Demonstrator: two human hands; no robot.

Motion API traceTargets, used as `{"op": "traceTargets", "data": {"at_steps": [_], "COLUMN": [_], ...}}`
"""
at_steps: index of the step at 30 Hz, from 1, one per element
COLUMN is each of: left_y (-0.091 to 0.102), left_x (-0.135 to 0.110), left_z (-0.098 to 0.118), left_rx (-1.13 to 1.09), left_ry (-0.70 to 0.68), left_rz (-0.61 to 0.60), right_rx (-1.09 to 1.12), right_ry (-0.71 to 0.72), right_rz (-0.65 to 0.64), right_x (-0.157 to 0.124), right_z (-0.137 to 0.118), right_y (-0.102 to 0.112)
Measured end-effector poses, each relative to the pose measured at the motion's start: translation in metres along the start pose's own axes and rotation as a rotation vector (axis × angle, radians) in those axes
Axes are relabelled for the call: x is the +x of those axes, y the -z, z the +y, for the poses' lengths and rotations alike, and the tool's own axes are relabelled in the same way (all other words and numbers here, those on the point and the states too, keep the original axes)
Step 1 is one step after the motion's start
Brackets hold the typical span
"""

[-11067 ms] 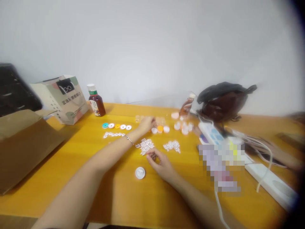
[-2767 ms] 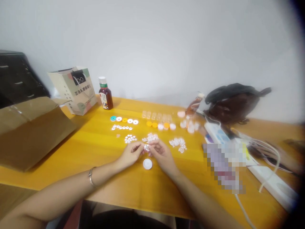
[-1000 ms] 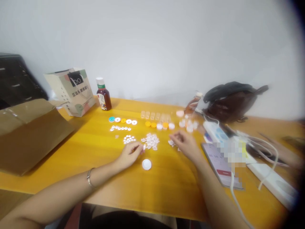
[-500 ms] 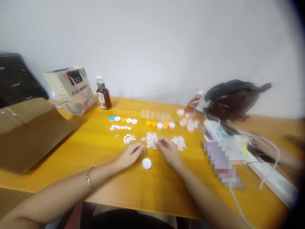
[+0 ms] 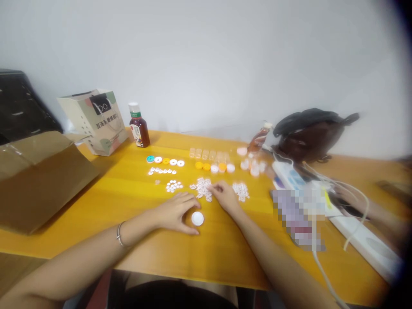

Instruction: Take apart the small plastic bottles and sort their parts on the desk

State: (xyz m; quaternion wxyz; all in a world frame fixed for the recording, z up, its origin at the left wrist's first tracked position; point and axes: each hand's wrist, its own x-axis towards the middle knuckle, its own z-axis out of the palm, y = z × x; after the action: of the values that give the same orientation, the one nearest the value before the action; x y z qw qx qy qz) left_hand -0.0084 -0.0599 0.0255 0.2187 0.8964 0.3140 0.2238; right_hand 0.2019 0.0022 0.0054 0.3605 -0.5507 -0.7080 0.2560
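My left hand (image 5: 176, 212) rests on the yellow table (image 5: 212, 253), thumb and fingers spread in an arc round a white round cap (image 5: 197, 218), with nothing in its grasp. My right hand (image 5: 225, 197) lies just right of it. Its fingertips are pressed together at the edge of a pile of small white pieces (image 5: 201, 189); what they pinch is too small to make out. A second white pile (image 5: 240, 191) lies right of that hand. A cluster of small white discs (image 5: 174, 186) sits left of the first pile.
Behind are a row of coloured rings (image 5: 164, 161), orange and white caps (image 5: 214, 167) and clear cups (image 5: 207, 153). A cardboard box (image 5: 38, 176), paper bag (image 5: 96, 122) and dark bottle (image 5: 139, 126) stand left. At the right are a power strip (image 5: 360, 231), cables, a brown bag (image 5: 309, 135) and another person's arm (image 5: 376, 210).
My left hand has slid forward and opened round the white cap. My right hand has stretched its fingertips onto the left pile, after reaching to the right pile a second ago.
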Motion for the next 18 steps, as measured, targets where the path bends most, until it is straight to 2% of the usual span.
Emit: {"op": "traceTargets", "data": {"at_steps": [6,8,11,13,15,18], "left_y": [-0.003,-0.004,-0.005,-0.007,-0.009,-0.011], "left_x": [0.0,0.0,0.001,0.002,0.002,0.002], "left_z": [-0.002,-0.003,-0.004,-0.006,-0.008,-0.01], "left_rx": [0.037,0.041,0.043,0.034,0.026,0.027], "left_ry": [0.008,0.008,0.009,0.004,0.004,0.014], "left_rz": [-0.024,-0.017,-0.01,-0.008,0.002,0.013], "right_rx": [0.061,0.103,0.126,0.096,0.066,0.044], "right_ry": [0.007,0.091,0.308,0.392,0.404,0.409], "right_rz": [0.013,-0.093,-0.43,-0.595,-0.649,-0.635], "right_x": [-0.007,-0.013,-0.024,-0.03,-0.032,-0.032], "right_z": [-0.011,-0.019,-0.029,-0.033,-0.035,-0.035], "right_y": [0.005,0.009,0.015,0.018,0.019,0.017]}}
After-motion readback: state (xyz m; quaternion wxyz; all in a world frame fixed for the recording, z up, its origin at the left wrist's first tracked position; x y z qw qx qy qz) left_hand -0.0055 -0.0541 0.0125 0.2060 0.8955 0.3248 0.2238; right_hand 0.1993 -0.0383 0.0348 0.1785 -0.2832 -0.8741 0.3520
